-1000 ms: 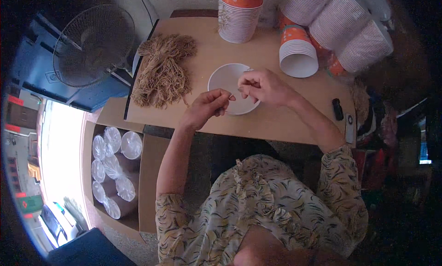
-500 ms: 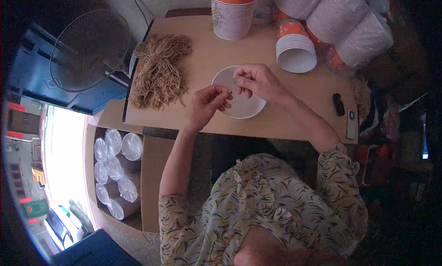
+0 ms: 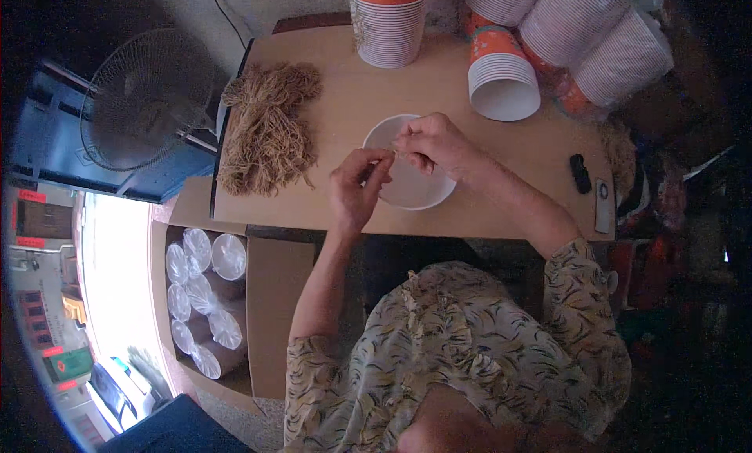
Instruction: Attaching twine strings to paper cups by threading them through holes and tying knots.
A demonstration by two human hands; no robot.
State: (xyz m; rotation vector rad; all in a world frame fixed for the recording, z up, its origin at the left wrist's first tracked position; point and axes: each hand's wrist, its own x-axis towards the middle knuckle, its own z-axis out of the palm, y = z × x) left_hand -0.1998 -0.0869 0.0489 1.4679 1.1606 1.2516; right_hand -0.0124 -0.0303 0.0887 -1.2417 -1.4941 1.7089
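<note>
Both left hand [image 3: 362, 183] and right hand [image 3: 435, 147] pinch, contents unclear, at a smooth, round bowl [image 3: 415, 188] near shaggy twine [image 3: 270, 128].

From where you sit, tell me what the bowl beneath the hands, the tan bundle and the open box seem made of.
White bowl: perhaps coated paper or plastic, from its smooth, even surface; the look leaves it open. Tan bundle: likely some fibre, matt and rough, judging by its loose, tangled strands. Open box: probably cardboard, dull brown, with flat, folded-out flaps.
</note>
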